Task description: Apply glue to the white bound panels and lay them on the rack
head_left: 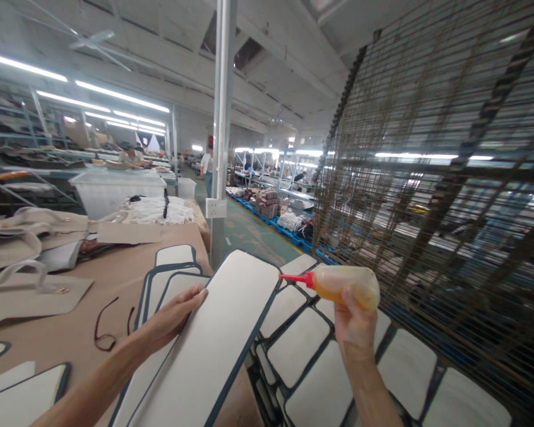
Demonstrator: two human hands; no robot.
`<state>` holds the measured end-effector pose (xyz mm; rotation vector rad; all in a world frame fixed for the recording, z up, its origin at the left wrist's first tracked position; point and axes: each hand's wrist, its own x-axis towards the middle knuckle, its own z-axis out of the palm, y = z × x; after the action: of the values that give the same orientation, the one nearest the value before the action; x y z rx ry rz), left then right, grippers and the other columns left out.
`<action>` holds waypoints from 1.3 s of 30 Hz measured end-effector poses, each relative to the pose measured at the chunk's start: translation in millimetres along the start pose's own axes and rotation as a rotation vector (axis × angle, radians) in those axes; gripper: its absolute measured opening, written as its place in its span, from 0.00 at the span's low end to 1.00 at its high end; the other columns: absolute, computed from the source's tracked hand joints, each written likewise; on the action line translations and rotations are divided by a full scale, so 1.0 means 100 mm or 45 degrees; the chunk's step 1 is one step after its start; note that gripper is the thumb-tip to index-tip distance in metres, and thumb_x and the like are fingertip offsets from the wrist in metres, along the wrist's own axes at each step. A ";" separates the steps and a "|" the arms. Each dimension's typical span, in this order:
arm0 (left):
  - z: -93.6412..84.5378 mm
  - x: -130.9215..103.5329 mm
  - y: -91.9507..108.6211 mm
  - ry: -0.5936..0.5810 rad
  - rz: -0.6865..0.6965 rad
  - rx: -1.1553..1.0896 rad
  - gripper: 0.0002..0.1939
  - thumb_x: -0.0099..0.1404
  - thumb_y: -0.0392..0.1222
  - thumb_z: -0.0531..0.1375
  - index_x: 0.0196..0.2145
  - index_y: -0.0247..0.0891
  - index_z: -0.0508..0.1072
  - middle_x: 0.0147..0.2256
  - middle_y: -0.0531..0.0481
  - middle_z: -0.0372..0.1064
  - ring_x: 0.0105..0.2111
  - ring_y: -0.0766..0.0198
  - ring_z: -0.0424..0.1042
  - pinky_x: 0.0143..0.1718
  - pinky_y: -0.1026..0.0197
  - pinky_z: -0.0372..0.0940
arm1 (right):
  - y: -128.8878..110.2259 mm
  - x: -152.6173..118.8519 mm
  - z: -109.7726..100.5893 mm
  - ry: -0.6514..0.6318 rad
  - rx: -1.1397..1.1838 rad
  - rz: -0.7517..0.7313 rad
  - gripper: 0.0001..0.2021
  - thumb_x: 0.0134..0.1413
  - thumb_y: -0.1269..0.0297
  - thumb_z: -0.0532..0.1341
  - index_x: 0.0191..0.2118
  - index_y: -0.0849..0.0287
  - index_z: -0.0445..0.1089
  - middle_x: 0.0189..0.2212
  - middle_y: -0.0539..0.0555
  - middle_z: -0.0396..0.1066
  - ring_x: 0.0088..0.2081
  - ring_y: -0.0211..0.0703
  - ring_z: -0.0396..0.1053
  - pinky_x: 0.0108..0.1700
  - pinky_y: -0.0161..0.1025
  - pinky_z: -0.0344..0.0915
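Observation:
A long cream panel with a dark blue edge (222,320) is tilted up in front of me. My left hand (184,308) grips its left side, fingers mostly hidden behind or beneath it. In my right hand (358,326) is a squeeze bottle (345,284) of yellowish liquid, held sideways. Its thin red nozzle points left and its tip meets the panel's upper right edge. Similar dark-edged panels (174,256) lie in a pile under and behind the held one.
Rows of cream panels (298,350) lie at the right beside a tall wire rack (404,196). Eyeglasses (105,341) rest on the brown tabletop (84,332). Handled bag pieces (31,290) and white strips (160,209) lie further left. A metal post (220,136) stands ahead; people are in the distance.

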<state>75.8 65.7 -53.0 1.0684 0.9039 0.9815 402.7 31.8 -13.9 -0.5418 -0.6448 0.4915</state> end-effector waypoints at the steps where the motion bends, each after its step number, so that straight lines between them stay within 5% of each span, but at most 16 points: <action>1: -0.01 0.00 -0.01 0.001 0.003 -0.001 0.16 0.57 0.53 0.63 0.32 0.39 0.65 0.27 0.57 0.66 0.26 0.68 0.65 0.27 0.67 0.59 | 0.01 0.00 -0.01 0.002 -0.010 0.004 0.16 0.33 0.68 0.72 0.35 0.56 0.74 0.30 0.48 0.76 0.36 0.43 0.74 0.42 0.40 0.71; 13: 0.02 -0.03 -0.03 0.045 0.014 -0.022 0.19 0.54 0.54 0.65 0.29 0.38 0.64 0.23 0.58 0.65 0.23 0.70 0.63 0.25 0.68 0.59 | 0.01 -0.29 0.00 -0.053 -0.077 0.179 0.18 0.33 0.64 0.72 0.37 0.56 0.75 0.29 0.49 0.76 0.33 0.42 0.73 0.38 0.37 0.71; 19: 0.04 0.00 -0.04 0.065 0.018 -0.071 0.21 0.51 0.55 0.67 0.28 0.38 0.63 0.22 0.58 0.64 0.21 0.71 0.62 0.22 0.69 0.58 | 0.02 -0.41 0.01 -0.209 -0.088 0.220 0.16 0.34 0.63 0.72 0.35 0.55 0.75 0.28 0.50 0.76 0.32 0.41 0.73 0.36 0.34 0.71; 28: 0.06 -0.05 0.08 0.084 0.033 -0.008 0.23 0.48 0.56 0.67 0.29 0.37 0.63 0.21 0.58 0.65 0.20 0.71 0.61 0.20 0.69 0.57 | 0.00 -0.26 0.08 -0.208 -0.115 0.128 0.22 0.33 0.61 0.72 0.40 0.54 0.74 0.31 0.50 0.76 0.33 0.45 0.73 0.37 0.41 0.71; 39: -0.01 -0.04 0.06 0.109 0.004 -0.007 0.24 0.48 0.57 0.67 0.29 0.37 0.63 0.21 0.58 0.63 0.20 0.72 0.61 0.20 0.69 0.58 | -0.04 -0.42 0.07 -0.331 -0.132 0.235 0.15 0.32 0.62 0.72 0.33 0.54 0.76 0.27 0.51 0.77 0.31 0.45 0.74 0.36 0.38 0.72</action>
<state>72.3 63.8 -47.0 1.0300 0.9690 1.0384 369.9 7.0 -24.4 -0.6447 -0.8767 0.7125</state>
